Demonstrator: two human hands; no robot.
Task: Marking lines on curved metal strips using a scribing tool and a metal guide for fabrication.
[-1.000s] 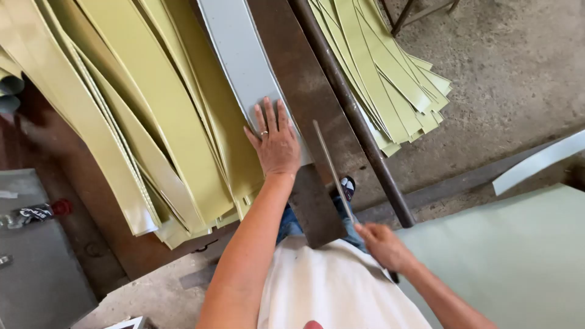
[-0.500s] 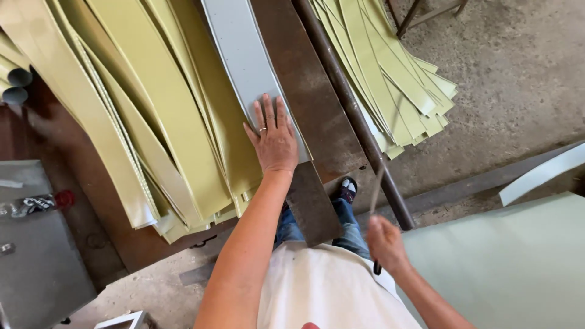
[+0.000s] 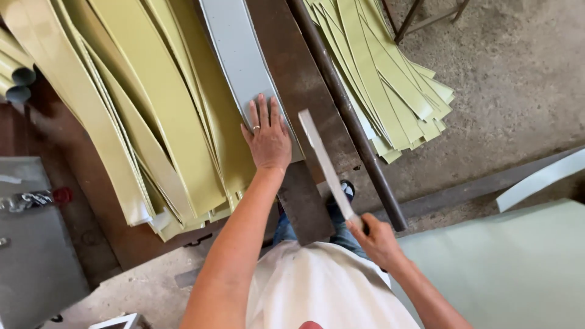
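Observation:
My left hand [image 3: 266, 137] lies flat, fingers spread, on the near end of a long grey metal strip [image 3: 239, 58] that rests on a rusty steel beam [image 3: 308, 97]. My right hand [image 3: 376, 239] grips one end of a flat pale bar [image 3: 324, 162], which points up and away over the beam, its far end close to my left hand. A ring shows on the left hand.
Stacks of yellow-green strips lie to the left [image 3: 140, 122] and right [image 3: 390, 85] of the beam. A dark steel pipe [image 3: 347, 116] runs along the beam's right side. A pale green sheet [image 3: 506, 274] sits at lower right, a grey box [image 3: 30, 244] at lower left.
My right hand has swung the flat bar up and forward, from low by my legs to over the beam near the left hand. The left hand stays pressed on the grey strip.

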